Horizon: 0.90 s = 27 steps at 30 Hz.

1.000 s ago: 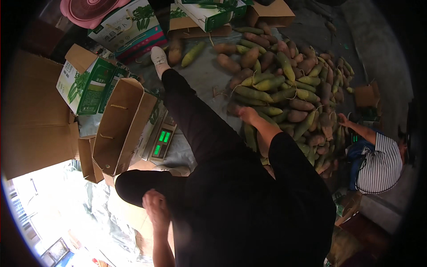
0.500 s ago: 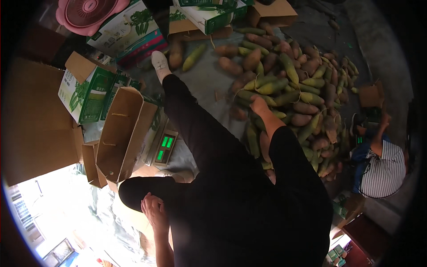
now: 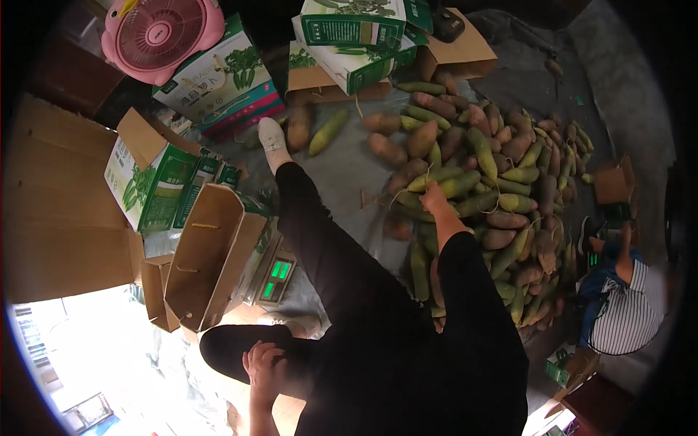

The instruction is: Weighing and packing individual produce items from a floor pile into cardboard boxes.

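Observation:
My right hand (image 3: 436,203) reaches into the left side of a heap of long radishes, its fingers closed at the near end of a green radish (image 3: 459,184). Partly hidden by the hand, the grip shows only in part. Green radishes and reddish-brown ones (image 3: 505,220) lie mixed around it. My left hand (image 3: 265,365) rests on my bent left knee, fingers spread a little and holding nothing. Ahead of that knee, an open cardboard carton (image 3: 218,218) with string handles stands by a digital scale (image 3: 277,279) with lit green displays.
Printed green-and-white boxes (image 3: 149,185) stand at left, others (image 3: 352,29) at the far side. A pink fan (image 3: 161,36) sits far left. One green radish (image 3: 329,133) lies near my shoe (image 3: 272,135). A person in a striped top (image 3: 627,316) sits at right.
The view has shifted, so the scene sits lower in the picture. My right hand stays at the heap's left side, and my left hand stays on the knee.

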Tool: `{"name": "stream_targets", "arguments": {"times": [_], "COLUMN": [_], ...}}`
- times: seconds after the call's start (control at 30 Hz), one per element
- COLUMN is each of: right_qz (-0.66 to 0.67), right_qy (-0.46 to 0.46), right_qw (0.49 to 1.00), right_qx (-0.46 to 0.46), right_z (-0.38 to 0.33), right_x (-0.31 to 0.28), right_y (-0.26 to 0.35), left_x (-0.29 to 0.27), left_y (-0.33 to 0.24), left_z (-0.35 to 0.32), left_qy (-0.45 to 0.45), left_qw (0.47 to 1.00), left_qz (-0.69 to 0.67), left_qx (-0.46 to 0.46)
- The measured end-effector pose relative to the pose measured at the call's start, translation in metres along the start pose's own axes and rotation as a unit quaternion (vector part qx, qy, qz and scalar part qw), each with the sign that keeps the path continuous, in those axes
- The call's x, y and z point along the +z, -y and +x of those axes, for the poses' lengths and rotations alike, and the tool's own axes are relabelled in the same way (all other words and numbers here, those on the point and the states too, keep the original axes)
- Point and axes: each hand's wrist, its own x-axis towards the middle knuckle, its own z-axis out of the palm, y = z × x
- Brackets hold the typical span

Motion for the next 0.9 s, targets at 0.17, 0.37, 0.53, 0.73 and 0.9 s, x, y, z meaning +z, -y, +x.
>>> {"name": "stream_targets", "arguments": {"times": [0.17, 0.37, 0.53, 0.73, 0.9], "right_qz": [-0.093, -0.119, -0.099, -0.002, 0.142], "right_qy": [-0.043, -0.064, -0.088, -0.258, -0.334], "right_qw": [0.995, 0.989, 0.989, 0.953, 0.899], "right_qx": [-0.006, -0.066, -0.068, -0.16, -0.244], "right_z": [0.006, -0.017, -0.044, -0.043, -0.014], "right_x": [-0.004, -0.02, -0.039, -0.054, -0.122], "right_y": [-0.01, -0.006, 0.005, -0.022, -0.046], "left_x": [-0.011, -0.03, -0.043, -0.05, -0.048], "left_y": [0.0, 0.008, 0.047, 0.086, 0.1], "left_z": [0.02, 0.045, 0.063, 0.089, 0.112], "left_qy": [-0.035, -0.105, -0.193, -0.241, -0.156], "left_qw": [0.998, 0.991, 0.978, 0.966, 0.979], "left_qz": [0.012, 0.035, 0.04, 0.044, 0.047], "left_qx": [-0.057, -0.069, -0.064, -0.083, -0.121]}}
